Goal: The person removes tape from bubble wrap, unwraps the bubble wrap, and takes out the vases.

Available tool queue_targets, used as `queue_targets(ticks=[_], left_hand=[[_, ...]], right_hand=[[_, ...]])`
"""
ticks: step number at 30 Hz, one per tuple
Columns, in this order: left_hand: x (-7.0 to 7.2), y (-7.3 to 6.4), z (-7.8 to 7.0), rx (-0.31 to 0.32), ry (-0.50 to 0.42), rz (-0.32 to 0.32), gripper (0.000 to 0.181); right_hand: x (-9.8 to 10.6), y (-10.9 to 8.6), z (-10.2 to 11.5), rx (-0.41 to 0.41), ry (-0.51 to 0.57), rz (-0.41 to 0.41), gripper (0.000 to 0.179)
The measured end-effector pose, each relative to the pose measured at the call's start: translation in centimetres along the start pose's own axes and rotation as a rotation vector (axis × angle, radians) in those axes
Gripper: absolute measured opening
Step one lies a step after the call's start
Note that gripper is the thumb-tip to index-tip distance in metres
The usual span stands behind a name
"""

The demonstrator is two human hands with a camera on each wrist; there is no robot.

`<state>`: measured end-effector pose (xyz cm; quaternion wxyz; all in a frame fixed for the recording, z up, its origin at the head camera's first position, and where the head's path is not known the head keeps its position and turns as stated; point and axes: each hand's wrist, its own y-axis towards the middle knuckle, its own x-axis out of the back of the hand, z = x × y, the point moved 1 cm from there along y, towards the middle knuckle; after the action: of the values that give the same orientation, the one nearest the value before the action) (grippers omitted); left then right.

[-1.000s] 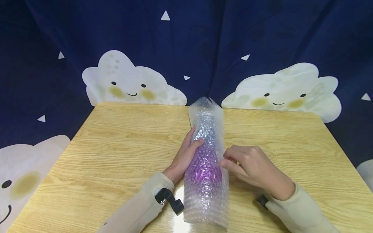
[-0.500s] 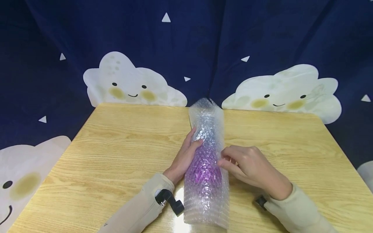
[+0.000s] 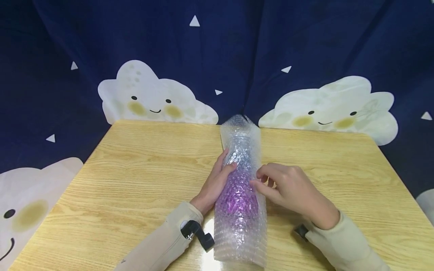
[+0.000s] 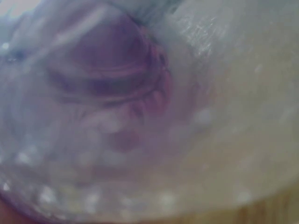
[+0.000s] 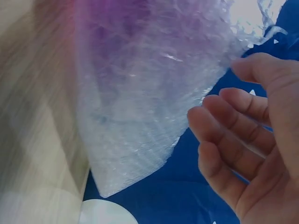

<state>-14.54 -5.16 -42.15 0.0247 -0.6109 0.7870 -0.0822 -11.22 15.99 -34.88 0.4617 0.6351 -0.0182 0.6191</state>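
Curtained workspace: cloud-print curtain [image 3: 234, 49] behind 1 table [image 3: 152, 162].

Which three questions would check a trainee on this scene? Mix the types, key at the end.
1. True or false: the left hand touches the bubble wrap.
2. Multiple choice: which colour shows through the wrap from the wrapped item?
A) green
B) purple
C) orange
3. Fill in: on the dark blue curtain beyond the table, the big white shapes with smiles are ____.

Key:
1. True; its thumb lies on top.
2. B, purple.
3. Clouds.
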Motion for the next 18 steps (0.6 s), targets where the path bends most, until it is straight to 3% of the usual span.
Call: queue_targets(ticks=[12,18], left_hand=[[0.1,-0.1,-0.2,0.035,-0.022,-0.005,0.072],[0.1,-0.2,-0.1,0.023,-0.028,0.004,0.072]], right_hand=[[0.1,2.2,0.8,-0.096,-0.031,0.072,0.019],[0.1,2.6,0.9,-0.116,-0.038,0.131,0.024]])
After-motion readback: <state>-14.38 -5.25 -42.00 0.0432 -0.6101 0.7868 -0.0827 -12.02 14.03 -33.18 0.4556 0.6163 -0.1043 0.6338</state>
